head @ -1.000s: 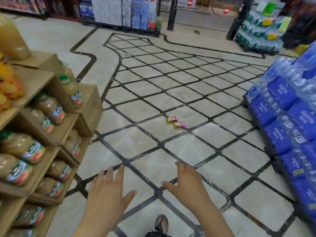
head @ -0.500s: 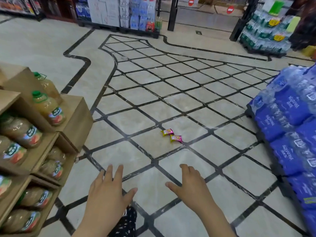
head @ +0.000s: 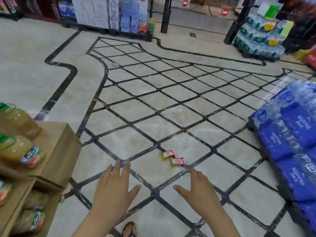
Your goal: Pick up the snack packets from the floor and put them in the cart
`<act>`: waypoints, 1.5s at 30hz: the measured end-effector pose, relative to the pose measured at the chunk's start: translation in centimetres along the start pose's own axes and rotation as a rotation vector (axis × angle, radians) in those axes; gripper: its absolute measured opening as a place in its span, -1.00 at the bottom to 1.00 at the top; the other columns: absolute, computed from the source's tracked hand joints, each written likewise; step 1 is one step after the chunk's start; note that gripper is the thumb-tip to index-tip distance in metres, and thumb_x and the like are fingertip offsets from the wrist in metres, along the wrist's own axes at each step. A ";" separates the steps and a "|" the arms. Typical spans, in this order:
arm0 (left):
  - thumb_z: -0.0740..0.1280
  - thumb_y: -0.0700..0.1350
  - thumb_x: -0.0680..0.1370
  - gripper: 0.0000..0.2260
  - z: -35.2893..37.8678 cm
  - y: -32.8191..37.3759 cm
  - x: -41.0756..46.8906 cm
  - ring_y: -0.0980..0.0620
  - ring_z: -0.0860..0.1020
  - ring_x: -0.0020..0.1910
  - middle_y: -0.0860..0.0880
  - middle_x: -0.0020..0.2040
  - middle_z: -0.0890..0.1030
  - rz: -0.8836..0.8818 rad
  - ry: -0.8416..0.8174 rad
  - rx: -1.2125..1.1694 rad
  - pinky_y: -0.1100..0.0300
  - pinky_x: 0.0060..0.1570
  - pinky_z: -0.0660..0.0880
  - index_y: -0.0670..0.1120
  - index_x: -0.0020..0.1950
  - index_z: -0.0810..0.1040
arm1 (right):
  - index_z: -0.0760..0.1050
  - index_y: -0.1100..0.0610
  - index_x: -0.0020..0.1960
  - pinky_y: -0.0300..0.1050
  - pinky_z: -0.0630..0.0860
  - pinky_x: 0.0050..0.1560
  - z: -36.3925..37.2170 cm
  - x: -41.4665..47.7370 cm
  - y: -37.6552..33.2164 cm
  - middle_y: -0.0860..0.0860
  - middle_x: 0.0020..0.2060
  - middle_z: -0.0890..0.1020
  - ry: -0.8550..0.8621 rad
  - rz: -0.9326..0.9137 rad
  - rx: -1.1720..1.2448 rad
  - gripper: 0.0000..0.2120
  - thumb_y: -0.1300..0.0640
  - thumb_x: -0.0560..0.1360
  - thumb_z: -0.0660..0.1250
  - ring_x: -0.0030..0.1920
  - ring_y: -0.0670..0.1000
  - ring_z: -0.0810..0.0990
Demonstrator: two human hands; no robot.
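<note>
2 crinkly foil snack packets [head: 172, 158] (touching) — on glossy marble floor [head: 119, 142].

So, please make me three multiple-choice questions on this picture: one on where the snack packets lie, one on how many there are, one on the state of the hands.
1. Where do the snack packets lie?
A. On the tiled floor, ahead of the hands
B. On the wooden shelf among the juice bottles
C. On top of the blue water packs

2. How many packets show on the floor?
A. One
B. Two
C. Four

3. In what state are the two hands?
A. Both open and empty
B. The left one is closed on a packet
C. Both grip a cart handle

Answers:
1 A: the packets rest on the floor, beyond the fingertips.
2 B: two pink and yellow packets lie side by side.
3 A: the left hand and right hand have spread fingers and hold nothing; no cart is in view.
</note>
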State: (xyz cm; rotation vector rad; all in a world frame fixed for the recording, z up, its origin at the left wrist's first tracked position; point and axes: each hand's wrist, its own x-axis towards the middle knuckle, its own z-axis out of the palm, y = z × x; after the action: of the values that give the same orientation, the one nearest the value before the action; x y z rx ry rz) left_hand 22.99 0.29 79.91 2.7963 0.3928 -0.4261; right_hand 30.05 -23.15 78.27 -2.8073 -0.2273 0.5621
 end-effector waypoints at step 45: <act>0.10 0.28 0.60 -0.33 13.7 17.5 68.5 -0.09 0.13 0.54 -0.09 0.58 0.15 0.321 0.043 0.269 0.03 0.47 0.18 -0.03 0.59 0.01 | 0.33 0.11 0.33 -0.02 0.49 0.12 -0.5 65.2 20.7 0.07 0.19 0.50 0.020 0.083 0.011 -0.42 -0.29 0.51 0.25 0.21 0.10 0.46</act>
State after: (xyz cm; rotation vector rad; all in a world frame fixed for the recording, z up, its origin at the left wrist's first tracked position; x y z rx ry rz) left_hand 87.90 -4.94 49.26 3.0561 -0.1175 -0.3666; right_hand 91.83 -29.70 49.60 -2.8210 -0.1043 0.5515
